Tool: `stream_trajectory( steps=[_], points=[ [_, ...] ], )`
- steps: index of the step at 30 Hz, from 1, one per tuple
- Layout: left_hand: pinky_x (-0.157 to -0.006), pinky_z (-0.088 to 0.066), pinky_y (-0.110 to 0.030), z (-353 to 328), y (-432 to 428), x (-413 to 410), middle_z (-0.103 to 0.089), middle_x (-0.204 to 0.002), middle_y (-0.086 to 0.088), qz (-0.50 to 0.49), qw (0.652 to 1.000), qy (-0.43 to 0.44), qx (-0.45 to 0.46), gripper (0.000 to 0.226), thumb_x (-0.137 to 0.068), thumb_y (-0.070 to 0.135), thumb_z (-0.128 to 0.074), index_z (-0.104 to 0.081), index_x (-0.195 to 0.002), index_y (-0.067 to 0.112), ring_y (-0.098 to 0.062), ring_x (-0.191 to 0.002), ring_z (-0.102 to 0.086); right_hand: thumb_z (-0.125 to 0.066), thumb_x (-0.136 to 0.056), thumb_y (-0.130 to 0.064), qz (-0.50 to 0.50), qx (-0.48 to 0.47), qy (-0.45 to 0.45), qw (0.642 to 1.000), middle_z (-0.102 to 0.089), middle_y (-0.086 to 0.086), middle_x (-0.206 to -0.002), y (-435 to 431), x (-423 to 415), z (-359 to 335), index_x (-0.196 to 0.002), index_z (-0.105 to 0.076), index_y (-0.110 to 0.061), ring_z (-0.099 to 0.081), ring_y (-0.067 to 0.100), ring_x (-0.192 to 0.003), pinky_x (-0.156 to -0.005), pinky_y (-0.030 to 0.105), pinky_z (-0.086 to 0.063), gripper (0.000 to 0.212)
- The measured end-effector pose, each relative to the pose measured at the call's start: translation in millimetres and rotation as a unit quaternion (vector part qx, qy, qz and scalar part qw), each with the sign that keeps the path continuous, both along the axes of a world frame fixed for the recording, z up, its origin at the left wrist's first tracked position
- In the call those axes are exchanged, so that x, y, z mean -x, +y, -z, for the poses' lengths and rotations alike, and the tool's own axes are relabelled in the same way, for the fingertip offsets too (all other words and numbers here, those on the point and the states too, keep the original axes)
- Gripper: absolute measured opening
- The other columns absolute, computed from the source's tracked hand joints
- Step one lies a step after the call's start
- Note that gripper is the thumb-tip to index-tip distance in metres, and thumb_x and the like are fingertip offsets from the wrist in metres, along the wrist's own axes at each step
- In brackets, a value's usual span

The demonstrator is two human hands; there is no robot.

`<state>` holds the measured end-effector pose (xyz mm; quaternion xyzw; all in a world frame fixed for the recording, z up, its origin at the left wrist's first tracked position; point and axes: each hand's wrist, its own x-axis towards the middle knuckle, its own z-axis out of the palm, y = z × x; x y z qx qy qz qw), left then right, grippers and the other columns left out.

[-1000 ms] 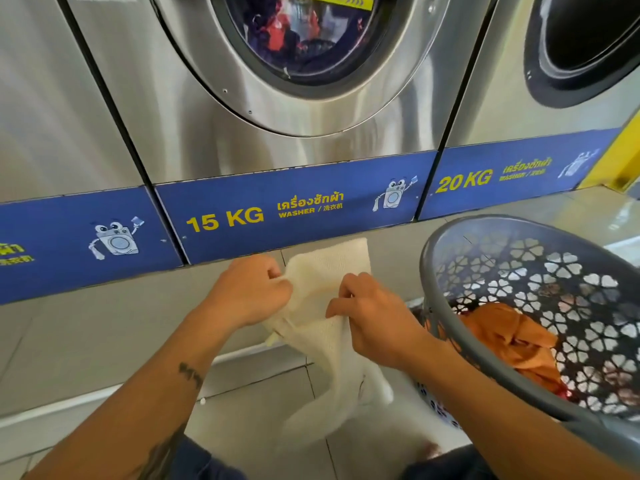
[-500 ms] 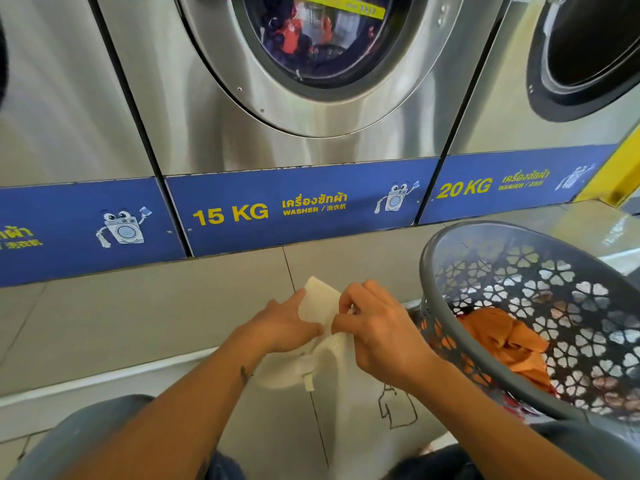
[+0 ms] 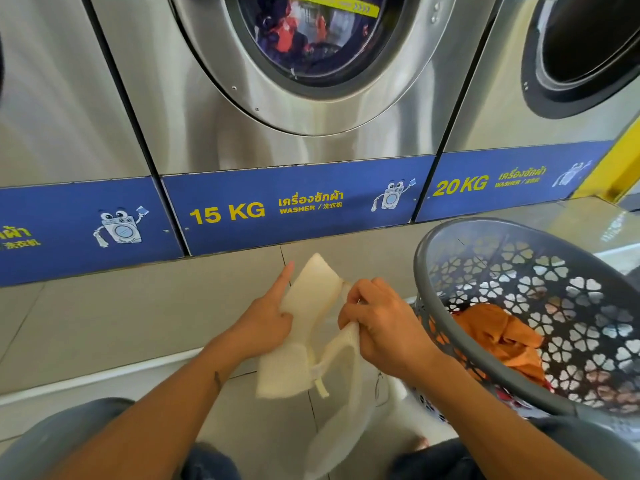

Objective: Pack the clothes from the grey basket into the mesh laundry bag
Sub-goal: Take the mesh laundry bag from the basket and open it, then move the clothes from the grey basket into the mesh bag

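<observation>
A person seated in front of a row of steel washers holds a cream mesh laundry bag [image 3: 308, 299] in both hands, low at centre frame, above the tiled floor [image 3: 270, 427]. Left hand [image 3: 266, 323] grips the bag's upper folded flap: index finger straight and pointing up along the flap's edge, thumb pressed on the fabric, other fingers hidden behind it. Right hand [image 3: 384, 323], just beside the left w/ the bag between them, has its fingers curled and pinches the bag's other edge; the rest of the mesh hangs down betw. the knees. The grey basket [image 3: 426, 271] sits at the person's right, tilted toward the camera, its rim close to the right forearm. Orange clothes [image 3: 498, 337] lie inside it, not in the bag. Behind, the middle washer [image 3: 214, 126] is marked "15 KG" on a blue panel [image 3: 311, 188], w/ coloured laundry visible thru its round door; the machine to the right reads "20 KG"
</observation>
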<state>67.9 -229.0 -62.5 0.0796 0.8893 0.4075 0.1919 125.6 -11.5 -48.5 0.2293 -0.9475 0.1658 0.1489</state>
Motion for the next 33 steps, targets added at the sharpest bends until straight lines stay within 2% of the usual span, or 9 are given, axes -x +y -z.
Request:
stream_trajectory(
  steps=[2,4,7,9,13,19,22,29,33],
  points=[
    [-0.093,-0.051,-0.033,-7,6,0,-0.056,-0.13,0.009,0.006,0.996,0.079,-0.031,0.084,-0.092,0.003,-0.039,-0.011,-0.144,0.063,-0.018,-0.108,-0.061,-0.067,-0.081,-0.015,0.02,0.001,-0.042,0.999,-0.059,0.001,-0.087,6,4,11,-0.083,-0.076,-0.022,-0.053,0.023,-0.078,-0.067,0.032,-0.043,0.012],
    [-0.096,-0.042,-0.025,-12,11,0,-0.055,-0.13,0.008,0.033,0.988,0.149,-0.006,0.072,-0.093,-0.001,-0.036,-0.043,-0.139,0.054,-0.018,-0.114,-0.055,-0.064,-0.078,-0.011,0.051,0.009,-0.081,0.995,-0.057,0.001,-0.086,12,8,21,-0.08,-0.076,-0.023,-0.054,0.027,-0.078,-0.067,0.04,-0.049,0.017],
    [-0.085,-0.04,-0.026,-10,17,0,-0.055,-0.107,0.004,0.054,0.983,0.172,0.037,0.055,-0.092,-0.002,-0.037,-0.074,-0.102,0.038,-0.022,-0.104,-0.054,-0.051,-0.079,-0.016,0.082,0.018,-0.115,0.99,-0.056,0.002,-0.095,18,9,22,-0.082,-0.076,-0.025,-0.052,0.028,-0.09,-0.077,0.041,-0.049,0.026],
    [-0.083,-0.042,-0.028,-12,20,0,-0.052,-0.097,0.005,0.045,0.983,0.176,0.04,0.048,-0.09,0.0,-0.042,-0.076,-0.1,0.033,-0.024,-0.1,-0.057,-0.052,-0.083,-0.015,0.083,0.022,-0.129,0.988,-0.054,0.001,-0.105,19,8,16,-0.088,-0.075,-0.025,-0.049,0.026,-0.099,-0.084,0.039,-0.047,0.025],
    [-0.096,-0.041,-0.029,-36,46,-1,-0.059,-0.117,0.007,0.025,0.976,0.214,0.029,0.027,-0.086,0.018,-0.064,-0.071,-0.109,0.03,-0.02,-0.113,-0.055,-0.052,-0.088,-0.009,0.074,0.066,-0.145,0.984,-0.053,-0.001,-0.115,22,9,0,-0.099,-0.072,-0.026,-0.052,0.024,-0.107,-0.091,0.038,-0.047,0.029],
    [-0.1,-0.038,-0.032,-72,102,4,-0.057,-0.119,0.005,0.015,0.956,0.289,-0.044,0.039,-0.083,0.01,-0.066,-0.067,-0.117,0.031,-0.022,-0.115,-0.052,-0.048,-0.083,-0.002,0.132,0.153,-0.091,0.975,-0.056,-0.005,-0.106,76,20,-46,-0.104,-0.07,-0.026,-0.059,0.015,-0.09,-0.082,0.027,-0.049,0.039],
    [-0.103,-0.035,-0.029,-80,122,14,-0.058,-0.13,0.006,0.025,0.961,0.271,-0.059,0.046,-0.086,0.006,-0.061,-0.066,-0.123,0.033,-0.02,-0.12,-0.05,-0.053,-0.084,0.003,0.215,0.159,-0.089,0.96,-0.059,-0.002,-0.107,123,33,-50,-0.107,-0.07,-0.026,-0.06,0.017,-0.092,-0.083,0.029,-0.05,0.04],
    [-0.11,-0.03,-0.034,-63,178,35,-0.051,-0.141,0.001,0.084,0.97,0.225,0.044,0.051,-0.088,0.006,-0.056,-0.059,-0.133,0.03,-0.026,-0.133,-0.041,-0.065,-0.089,-0.02,0.3,0.022,-0.336,0.893,-0.053,0.01,-0.145,197,59,-5,-0.143,-0.048,-0.018,-0.051,0.029,-0.13,-0.105,0.033,-0.042,0.056],
    [-0.11,-0.034,-0.039,-47,192,46,-0.053,-0.14,-0.001,0.097,0.974,0.201,0.047,0.051,-0.089,0.007,-0.057,-0.058,-0.133,0.033,-0.026,-0.133,-0.043,-0.064,-0.09,-0.022,0.295,-0.039,-0.428,0.853,-0.052,0.011,-0.147,201,68,29,-0.147,-0.045,-0.017,-0.051,0.03,-0.131,-0.1,0.033,-0.043,0.06]
  ],
)
